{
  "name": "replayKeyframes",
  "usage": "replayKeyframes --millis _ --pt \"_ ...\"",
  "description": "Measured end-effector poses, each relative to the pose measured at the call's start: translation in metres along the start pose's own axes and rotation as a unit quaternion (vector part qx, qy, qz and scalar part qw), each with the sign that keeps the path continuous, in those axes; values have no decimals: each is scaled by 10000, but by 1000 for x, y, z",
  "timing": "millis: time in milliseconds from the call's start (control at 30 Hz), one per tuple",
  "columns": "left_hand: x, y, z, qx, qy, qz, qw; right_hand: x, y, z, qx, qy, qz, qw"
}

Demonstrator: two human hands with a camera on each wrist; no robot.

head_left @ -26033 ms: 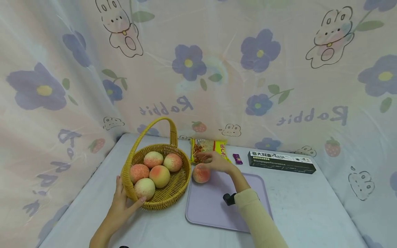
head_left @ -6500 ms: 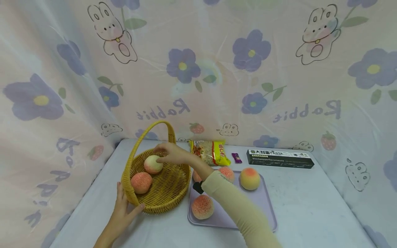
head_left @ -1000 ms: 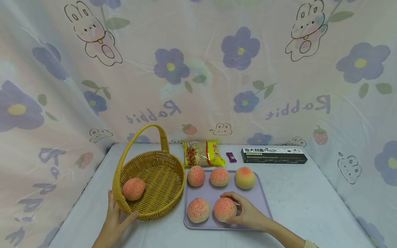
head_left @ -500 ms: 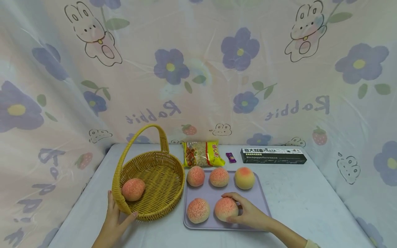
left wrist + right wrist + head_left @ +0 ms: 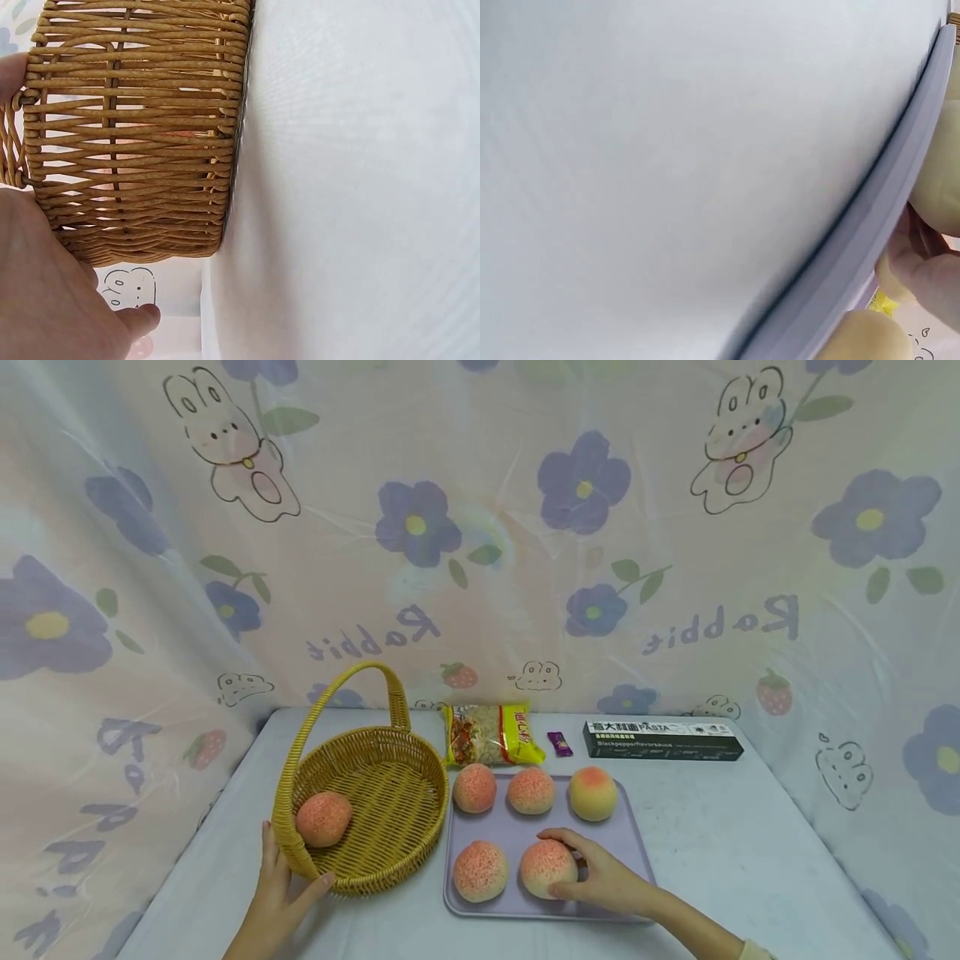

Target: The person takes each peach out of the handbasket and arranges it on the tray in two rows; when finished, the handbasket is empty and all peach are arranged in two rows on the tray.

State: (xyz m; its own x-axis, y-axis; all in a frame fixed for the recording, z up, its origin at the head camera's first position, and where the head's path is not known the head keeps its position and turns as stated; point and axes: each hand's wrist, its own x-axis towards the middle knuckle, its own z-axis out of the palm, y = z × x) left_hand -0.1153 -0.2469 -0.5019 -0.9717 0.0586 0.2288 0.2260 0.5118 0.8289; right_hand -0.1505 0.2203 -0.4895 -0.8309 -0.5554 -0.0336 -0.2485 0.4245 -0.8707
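Note:
My left hand (image 5: 276,902) holds the outer left side of a yellow wicker basket (image 5: 382,877), with the thumb at its front rim. One reddish peach (image 5: 323,819) lies inside, below the tall handle. Over the lilac tray (image 5: 504,833), my right hand (image 5: 603,877) grips a pink and cream peach (image 5: 546,870) at the front, thumb and fingers around its right side. To its left sits a speckled peach (image 5: 480,871). Behind them are a pink peach (image 5: 475,788), another pink peach (image 5: 531,790) and a yellow peach (image 5: 592,793) with a red top.
A yellow food packet (image 5: 495,734) lies behind the tray, beside a small purple wrapped sweet (image 5: 559,743). Farther right is a long black and white pasta box (image 5: 663,741). A patterned curtain (image 5: 510,568) encloses the white table (image 5: 720,843) at the back and sides.
Since the oldest frame, several peaches have passed from basket to tray, leaving one in the basket. Within the last second, the peach in my right hand has shifted slightly right; my left hand stays put.

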Motion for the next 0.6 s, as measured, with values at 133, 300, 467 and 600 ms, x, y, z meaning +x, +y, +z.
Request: replayKeyframes --millis 133,300,467,600 --pt "0 0 0 0 44 55 10000 4 -2 -3 -308 -7 -213 9993" --pt "0 0 1 8 51 35 10000 25 -16 -9 -451 -77 -755 9961" --pt "0 -1 1 -23 55 141 9999 64 -54 -10 -509 -280 -924 9940" --pt "0 -1 1 18 79 161 9998 100 -90 -3 -781 -500 -1177 9887"
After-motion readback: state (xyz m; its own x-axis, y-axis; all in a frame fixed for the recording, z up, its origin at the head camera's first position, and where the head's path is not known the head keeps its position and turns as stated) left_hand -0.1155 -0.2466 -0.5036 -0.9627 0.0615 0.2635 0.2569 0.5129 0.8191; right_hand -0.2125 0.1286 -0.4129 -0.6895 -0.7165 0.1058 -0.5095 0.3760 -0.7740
